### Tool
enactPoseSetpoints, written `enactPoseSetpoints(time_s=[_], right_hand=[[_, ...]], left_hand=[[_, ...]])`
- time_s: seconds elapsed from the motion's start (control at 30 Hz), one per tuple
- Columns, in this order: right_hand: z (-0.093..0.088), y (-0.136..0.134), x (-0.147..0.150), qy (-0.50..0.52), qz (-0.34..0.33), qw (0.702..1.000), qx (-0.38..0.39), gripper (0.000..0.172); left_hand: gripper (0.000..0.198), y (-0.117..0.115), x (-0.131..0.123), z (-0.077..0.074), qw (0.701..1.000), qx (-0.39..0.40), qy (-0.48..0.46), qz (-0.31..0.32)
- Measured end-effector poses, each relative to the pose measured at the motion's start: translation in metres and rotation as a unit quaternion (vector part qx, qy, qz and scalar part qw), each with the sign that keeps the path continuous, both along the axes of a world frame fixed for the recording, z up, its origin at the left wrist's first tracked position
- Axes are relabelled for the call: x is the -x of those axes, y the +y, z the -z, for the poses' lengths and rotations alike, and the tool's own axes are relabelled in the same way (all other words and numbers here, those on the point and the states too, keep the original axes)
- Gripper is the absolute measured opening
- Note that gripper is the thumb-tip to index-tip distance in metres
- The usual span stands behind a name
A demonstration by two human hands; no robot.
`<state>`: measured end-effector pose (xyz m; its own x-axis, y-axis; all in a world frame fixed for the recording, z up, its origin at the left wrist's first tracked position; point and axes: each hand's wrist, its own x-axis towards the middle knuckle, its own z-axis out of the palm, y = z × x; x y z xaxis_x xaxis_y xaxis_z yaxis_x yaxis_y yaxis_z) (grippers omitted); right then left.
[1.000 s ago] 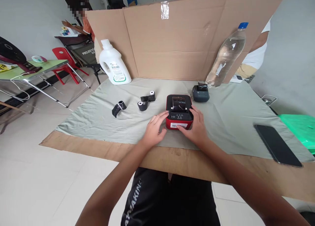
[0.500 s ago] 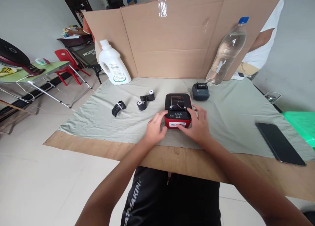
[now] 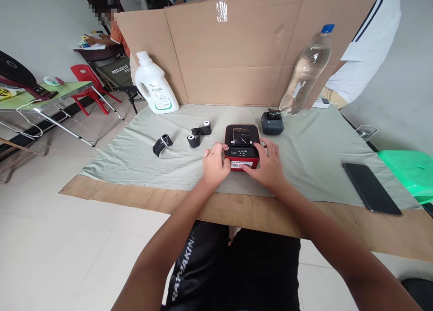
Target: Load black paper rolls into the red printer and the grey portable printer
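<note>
A red and black label printer sits on the cloth, its front sticker partly covered. From its top slot a dark, shiny strip sticks out. My left hand grips the printer's left front corner, fingers curled, with the thumb low against the front. On the other side, my right hand holds the right edge, its thumb across the front sticker and its fingers on the top and side. Behind it and to the right stands a smaller dark grey printer. Several black label rolls lie to the left, partly unwound.
A white detergent bottle and a clear plastic bottle lean against the cardboard screen. A black phone lies at the right, near a green stool. Two other people are beyond the screen.
My left fingers have curled in more at the printer's corner. My right hand keeps its hold. The view has shifted slightly, and the person at the right has moved.
</note>
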<state>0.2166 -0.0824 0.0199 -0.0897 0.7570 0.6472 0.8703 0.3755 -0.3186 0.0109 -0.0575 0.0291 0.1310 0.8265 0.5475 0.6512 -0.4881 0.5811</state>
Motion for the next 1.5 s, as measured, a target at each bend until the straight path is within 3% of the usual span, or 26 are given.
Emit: enactPoseSetpoints(time_s=[0.33,0.73,1.0,1.23,1.37,1.5], right_hand=[[0.002,0.001,-0.001,0.028,-0.043,0.999,0.016,0.076],[-0.002,0.002,-0.001,0.004,-0.037,0.999,0.021,0.078],[-0.003,0.001,-0.002,0.008,-0.041,0.999,0.006,0.075],[-0.005,0.003,-0.004,-0.005,-0.040,0.999,-0.005,0.073],[-0.005,0.003,-0.003,0.001,-0.030,1.000,0.007,0.075],[-0.004,0.003,-0.001,0.011,-0.028,0.999,0.010,0.076]], left_hand=[[0.035,0.024,0.014,0.002,0.991,0.026,-0.075,0.107],[0.029,0.032,0.012,0.016,0.993,-0.005,-0.076,0.091],[0.031,0.024,0.014,0.023,0.995,-0.029,-0.069,0.070],[0.044,0.021,0.012,0.012,0.991,-0.060,-0.062,0.098],[0.059,0.020,0.006,0.005,0.991,-0.036,-0.010,0.129],[0.063,0.018,0.001,0.004,0.989,-0.029,-0.007,0.143]])
